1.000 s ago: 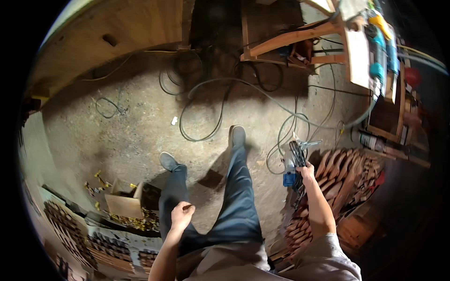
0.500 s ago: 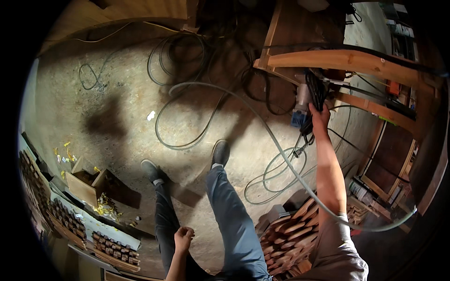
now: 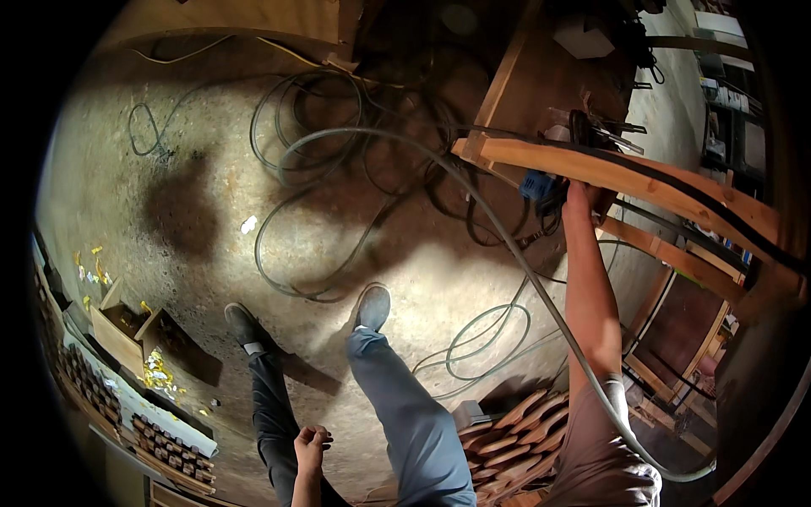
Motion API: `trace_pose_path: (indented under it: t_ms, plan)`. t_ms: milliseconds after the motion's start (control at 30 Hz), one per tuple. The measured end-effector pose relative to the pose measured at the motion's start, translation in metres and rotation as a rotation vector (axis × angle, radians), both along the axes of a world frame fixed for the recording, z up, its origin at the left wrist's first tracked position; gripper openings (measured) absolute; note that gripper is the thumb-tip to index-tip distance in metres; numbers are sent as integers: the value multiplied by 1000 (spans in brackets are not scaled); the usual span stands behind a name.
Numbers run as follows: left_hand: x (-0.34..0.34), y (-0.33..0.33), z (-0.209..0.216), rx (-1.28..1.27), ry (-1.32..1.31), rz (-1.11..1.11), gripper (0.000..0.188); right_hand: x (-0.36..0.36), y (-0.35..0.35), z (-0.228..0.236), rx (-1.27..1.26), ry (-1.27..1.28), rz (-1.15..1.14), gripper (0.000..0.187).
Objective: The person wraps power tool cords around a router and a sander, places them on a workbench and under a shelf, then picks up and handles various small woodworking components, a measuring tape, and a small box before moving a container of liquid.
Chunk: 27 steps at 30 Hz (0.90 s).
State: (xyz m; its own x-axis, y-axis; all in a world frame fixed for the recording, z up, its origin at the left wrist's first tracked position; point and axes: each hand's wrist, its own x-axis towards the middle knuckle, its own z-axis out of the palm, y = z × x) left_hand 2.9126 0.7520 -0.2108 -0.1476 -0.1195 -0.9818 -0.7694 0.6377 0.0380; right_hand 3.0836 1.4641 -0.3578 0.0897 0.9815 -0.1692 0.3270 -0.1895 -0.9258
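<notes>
My right hand (image 3: pixel 578 201) reaches far forward, and its fingers are partly hidden by a wooden rail (image 3: pixel 667 182) of a stand. It is closed around a corded power tool with a blue end cap (image 3: pixel 536 185) and a bundled black cord (image 3: pixel 552 204). Most of the tool's silver body is behind the rail. My left hand (image 3: pixel 312 448) hangs low in front of my legs, its fingers curled with nothing visible in them.
A grey hose (image 3: pixel 473 190) loops over the floor and arcs past my right arm. Shaped wooden pieces (image 3: pixel 515 435) are stacked beside my right leg. An open wooden box (image 3: pixel 118 338) with yellow scraps stands at left. Below it lie rows of wooden pieces (image 3: pixel 173 448).
My right hand has moved the power tool forward, partly behind the rail. The view has shifted with my body, and my left hand stays low with curled fingers.
</notes>
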Motion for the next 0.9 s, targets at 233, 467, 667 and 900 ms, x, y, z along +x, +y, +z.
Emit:
trace_pose_path:
  t_ms: [233, 467, 667, 900]
  plan:
    - [3, 3, 1, -29, 22, -3, 8, -26, 17, -47, -7, 108, -15, 37]
    - [-18, 0, -4, 47, 64, -54, 7, -22, 55, -59, -141, 531, -167, 40]
    - [-52, 9, 14, 98, 152, -84, 7, -4, -89, 35, 327, -745, 121, 61]
    - [-105, 47, 56, 324, 254, -196, 12, 96, -329, 160, -325, 273, -733, 13]
